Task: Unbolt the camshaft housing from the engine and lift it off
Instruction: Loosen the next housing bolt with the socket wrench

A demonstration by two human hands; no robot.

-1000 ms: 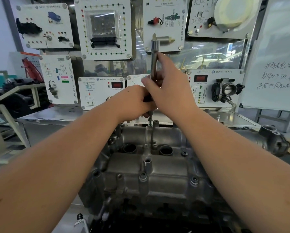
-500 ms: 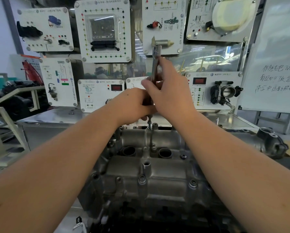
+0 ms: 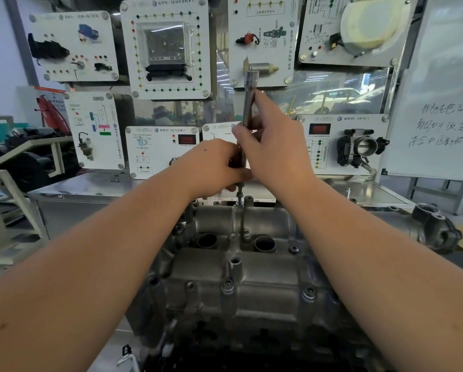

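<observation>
The grey cast camshaft housing lies on top of the engine in front of me, with several bolts in its bosses and two round wells near its far side. A long chrome socket wrench stands almost upright over a bolt at the housing's far edge. My right hand grips the wrench's shaft from the right, thumb across it. My left hand is curled round the lower part of the shaft just above the bolt. The wrench's tip is partly hidden by my fingers.
Behind the engine stands a metal bench with white training panels carrying car parts. A whiteboard with handwriting is at the right. A dark cast part sits at the engine's right end. Machinery fills the left background.
Both hands stay on the wrench over the same far bolt. The right hand's grip has shifted a little on the shaft, and the wrench leans slightly more to the right at its top.
</observation>
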